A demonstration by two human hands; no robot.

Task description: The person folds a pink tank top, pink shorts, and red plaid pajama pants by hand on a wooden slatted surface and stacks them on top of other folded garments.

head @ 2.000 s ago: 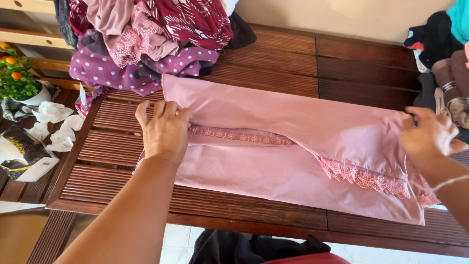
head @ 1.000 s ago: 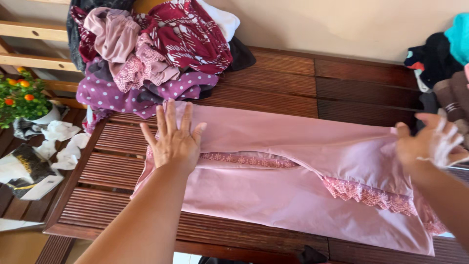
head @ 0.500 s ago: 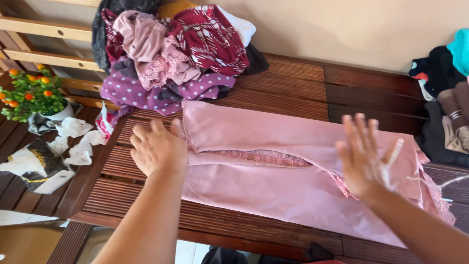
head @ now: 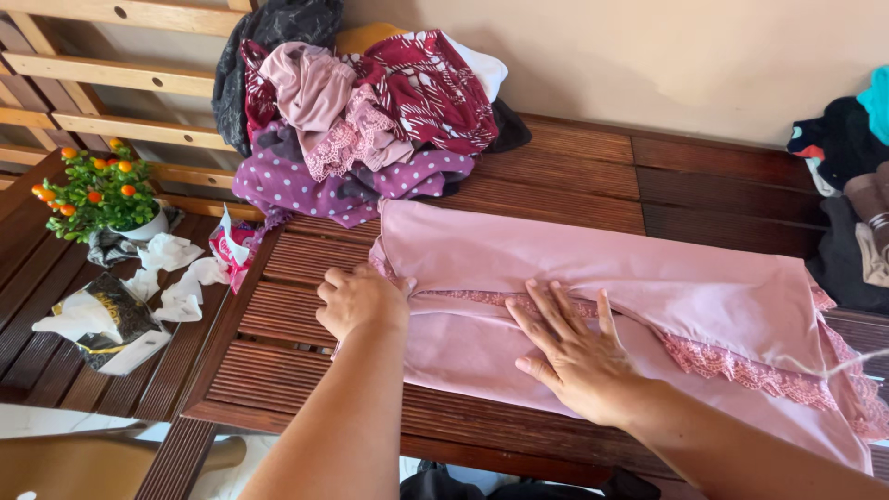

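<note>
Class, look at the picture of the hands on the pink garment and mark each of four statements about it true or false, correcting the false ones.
1. The right hand lies flat, fingers spread, on the pink garment. True.
2. The left hand holds a cup. False: it is curled at the garment's left end.
3. A pile of clothes sits behind the garment. True.
4. The wooden table is glass. False: slatted dark wood.
</note>
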